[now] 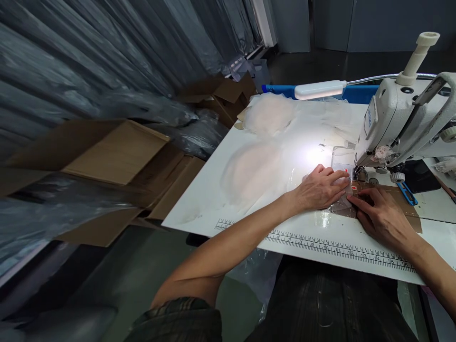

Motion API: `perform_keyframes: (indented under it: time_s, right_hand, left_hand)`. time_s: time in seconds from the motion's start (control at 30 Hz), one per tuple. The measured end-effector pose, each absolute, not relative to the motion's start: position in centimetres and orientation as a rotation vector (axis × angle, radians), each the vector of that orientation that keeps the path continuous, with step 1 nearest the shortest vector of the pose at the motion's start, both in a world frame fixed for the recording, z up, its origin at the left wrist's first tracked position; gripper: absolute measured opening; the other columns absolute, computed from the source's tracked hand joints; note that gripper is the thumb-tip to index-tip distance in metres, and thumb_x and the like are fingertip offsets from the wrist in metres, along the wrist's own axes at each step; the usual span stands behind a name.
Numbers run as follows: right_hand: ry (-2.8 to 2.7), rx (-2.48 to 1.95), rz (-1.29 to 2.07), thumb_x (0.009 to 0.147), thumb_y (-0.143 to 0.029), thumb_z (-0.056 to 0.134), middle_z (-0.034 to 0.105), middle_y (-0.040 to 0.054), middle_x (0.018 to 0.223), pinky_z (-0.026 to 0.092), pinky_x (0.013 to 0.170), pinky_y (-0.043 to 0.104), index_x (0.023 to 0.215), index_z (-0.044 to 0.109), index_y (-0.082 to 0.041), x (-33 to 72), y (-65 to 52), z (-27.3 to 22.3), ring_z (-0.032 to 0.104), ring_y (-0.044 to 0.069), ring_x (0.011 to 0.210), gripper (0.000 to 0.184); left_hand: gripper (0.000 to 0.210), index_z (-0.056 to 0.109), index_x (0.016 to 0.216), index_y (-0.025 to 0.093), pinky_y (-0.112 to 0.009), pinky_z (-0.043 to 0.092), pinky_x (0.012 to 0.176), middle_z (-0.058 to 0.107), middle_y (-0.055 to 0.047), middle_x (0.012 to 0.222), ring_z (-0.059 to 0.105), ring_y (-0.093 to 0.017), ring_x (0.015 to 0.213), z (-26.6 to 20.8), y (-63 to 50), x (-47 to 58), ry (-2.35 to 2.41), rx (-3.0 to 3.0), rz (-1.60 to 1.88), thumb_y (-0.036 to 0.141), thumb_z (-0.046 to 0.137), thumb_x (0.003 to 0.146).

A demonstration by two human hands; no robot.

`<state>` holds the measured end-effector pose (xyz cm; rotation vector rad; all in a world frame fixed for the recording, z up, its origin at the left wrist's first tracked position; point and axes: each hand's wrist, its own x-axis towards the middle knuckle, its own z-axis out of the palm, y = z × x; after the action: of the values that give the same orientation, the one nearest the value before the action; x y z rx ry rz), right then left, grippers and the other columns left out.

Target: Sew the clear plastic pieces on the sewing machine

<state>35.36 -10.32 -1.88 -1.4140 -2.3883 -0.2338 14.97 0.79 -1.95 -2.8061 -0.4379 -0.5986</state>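
Observation:
A white sewing machine (386, 116) stands at the right, its presser foot (356, 172) low over the worktop. My left hand (322, 187) lies left of the foot, fingers stretched flat over a small sheer whitish piece of fabric (342, 204). From the right, my right hand (384, 216) reaches the same piece. Its index finger and thumb close at the fabric's edge, while the other fingers curl above a brown card-like sheet (409, 209). Small red marks (354, 188) show near the fingertips. The needle point is too small to make out.
Pale sheer fabric piles (269, 114) lie on the white table (203, 213), with a printed ruler (331, 247) along its front edge. Blue thread snips (407, 194) and a black phone-like slab (420, 175) sit rightward. Cardboard boxes (117, 152) stand left. A lamp (320, 89) shines overhead.

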Motion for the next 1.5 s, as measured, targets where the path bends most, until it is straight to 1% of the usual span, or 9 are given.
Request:
perform_keyframes:
  time_s: [0.2, 0.37, 0.67, 0.77, 0.9, 1.03, 1.2, 1.33, 1.5]
  right_hand:
    - [-2.407, -1.371, -0.295, 0.095, -0.019, 0.045, 0.061, 0.0139, 0.103, 0.048, 0.070, 0.037, 0.119, 0.066, -0.018, 35.4, -10.4, -1.8, 0.054, 0.025, 0.088, 0.032]
    - [-2.467, -1.384, -0.360, 0.096, -0.019, 0.042, 0.062, 0.0125, 0.098, 0.049, 0.069, 0.035, 0.118, 0.064, -0.018, 35.6, -9.9, -1.5, 0.055, 0.024, 0.085, 0.031]
    - [-2.473, -1.415, -0.386, 0.098, -0.019, 0.036, 0.061, 0.0137, 0.095, 0.052, 0.068, 0.035, 0.114, 0.064, -0.015, 35.8, -8.9, -1.4, 0.056, 0.024, 0.083, 0.032]
    - [-2.459, -1.416, -0.357, 0.098, -0.019, 0.035, 0.061, 0.0144, 0.096, 0.053, 0.069, 0.036, 0.116, 0.063, -0.015, 35.8, -8.9, -1.6, 0.057, 0.024, 0.084, 0.033]
    - [-2.463, -1.446, -0.288, 0.095, -0.017, 0.039, 0.061, 0.0131, 0.098, 0.053, 0.071, 0.037, 0.119, 0.062, -0.018, 36.0, -8.9, -1.7, 0.057, 0.024, 0.086, 0.034]
    - [-2.444, -1.444, -0.313, 0.095, -0.015, 0.040, 0.061, 0.0136, 0.100, 0.053, 0.071, 0.036, 0.120, 0.062, -0.016, 35.9, -9.1, -1.7, 0.058, 0.024, 0.087, 0.033]
    - [-2.404, -1.463, -0.295, 0.093, -0.013, 0.041, 0.060, 0.0155, 0.100, 0.053, 0.075, 0.039, 0.123, 0.061, -0.014, 35.7, -9.4, -2.1, 0.057, 0.027, 0.090, 0.035]
    - [-2.372, -1.478, -0.215, 0.093, -0.014, 0.043, 0.060, 0.0143, 0.103, 0.053, 0.077, 0.039, 0.125, 0.061, -0.017, 35.8, -9.5, -2.3, 0.057, 0.026, 0.092, 0.036]
    - [-2.343, -1.463, -0.200, 0.094, -0.016, 0.044, 0.060, 0.0144, 0.103, 0.054, 0.073, 0.037, 0.124, 0.062, -0.017, 36.0, -9.5, -2.4, 0.057, 0.025, 0.091, 0.035]
  left_hand:
    - [0.036, 0.062, 0.120, 0.017, -0.034, 0.034, 0.074, 0.066, -0.005, 0.123, 0.055, -0.019, 0.088, -1.8, 0.2, 14.8, -0.468, -2.795, -0.507, 0.035, 0.033, 0.106]
    - [0.040, 0.062, 0.121, 0.017, -0.036, 0.032, 0.073, 0.064, -0.007, 0.128, 0.056, -0.022, 0.089, -1.2, 0.0, 15.3, -0.552, -2.804, -0.411, 0.038, 0.031, 0.106]
    - [0.040, 0.065, 0.119, 0.018, -0.037, 0.032, 0.074, 0.062, -0.008, 0.133, 0.055, -0.022, 0.090, -0.6, 2.9, 16.3, -0.387, -2.874, -0.314, 0.036, 0.032, 0.104]
    - [0.043, 0.065, 0.117, 0.017, -0.038, 0.032, 0.074, 0.061, -0.008, 0.134, 0.055, -0.022, 0.087, -0.5, 2.7, 16.3, -0.406, -2.875, -0.290, 0.039, 0.031, 0.104]
    - [0.043, 0.065, 0.117, 0.016, -0.038, 0.033, 0.074, 0.060, -0.009, 0.134, 0.054, -0.022, 0.087, -0.4, 2.5, 16.2, -0.428, -2.899, -0.287, 0.040, 0.031, 0.104]
    - [0.044, 0.063, 0.121, 0.017, -0.040, 0.034, 0.077, 0.059, -0.009, 0.137, 0.055, -0.025, 0.094, -0.4, 2.7, 16.0, -0.436, -2.943, -0.310, 0.040, 0.031, 0.104]
    - [0.044, 0.056, 0.132, 0.018, -0.045, 0.033, 0.086, 0.057, -0.007, 0.141, 0.055, -0.027, 0.105, -0.8, 2.8, 15.6, -0.494, -3.042, -0.377, 0.042, 0.032, 0.104]
    - [0.045, 0.056, 0.133, 0.018, -0.048, 0.032, 0.091, 0.057, -0.007, 0.141, 0.055, -0.027, 0.107, -1.1, 2.8, 15.6, -0.545, -3.117, -0.429, 0.043, 0.033, 0.103]
    - [0.043, 0.056, 0.134, 0.022, -0.049, 0.031, 0.093, 0.055, -0.007, 0.143, 0.054, -0.028, 0.110, -1.2, 2.9, 15.7, -0.565, -3.184, -0.409, 0.043, 0.036, 0.102]
